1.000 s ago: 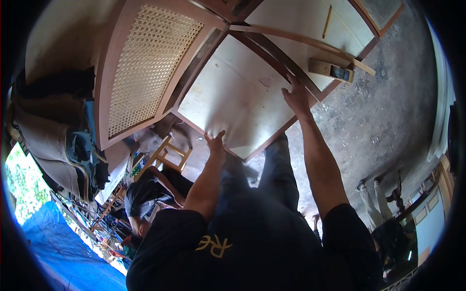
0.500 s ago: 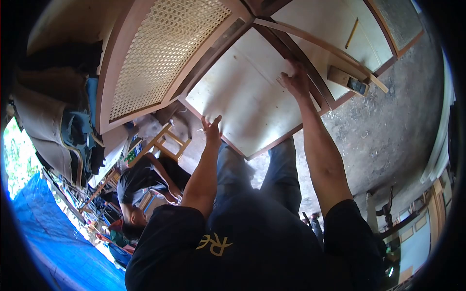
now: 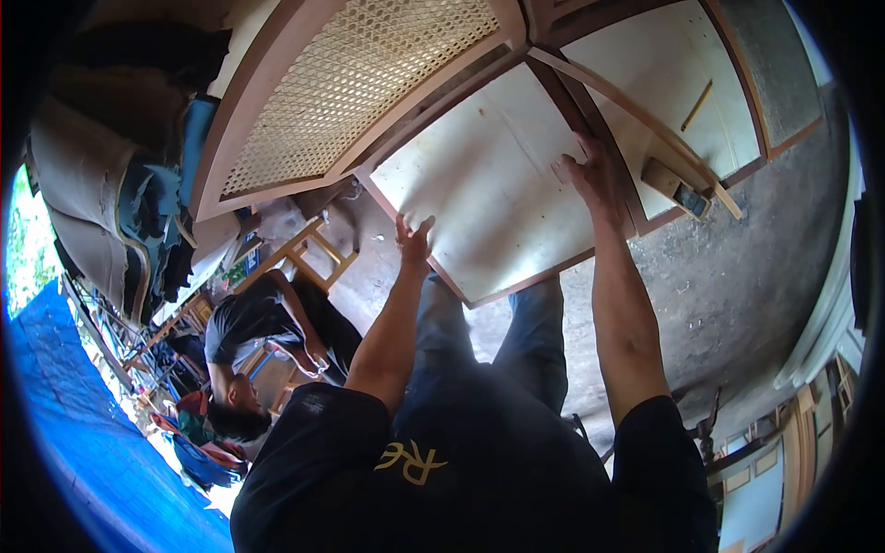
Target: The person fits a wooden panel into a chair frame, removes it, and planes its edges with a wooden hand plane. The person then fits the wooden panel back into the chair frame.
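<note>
A wooden bench-like frame stands before me, with a white panel set between its brown rails. My left hand is at the panel's left front edge, thumb and fingers apart. Over by the brown rail on the right side, my right hand has its thumb and fingers spread. Whether either hand presses on the wood I cannot tell. A woven cane panel in a wooden frame rises to the left. Beyond the right rail lies a second white panel, crossed by a long wooden strip.
A wooden hand plane and a yellow pencil lie on the right section. At left, a person in a dark shirt bends near a small wooden frame. Torn upholstery and a blue tarp are farther left.
The view has shifted, so the frame and panels appear slightly farther right. Both hands keep nearly the same places along the white panel. The other person's arm has moved a little.
</note>
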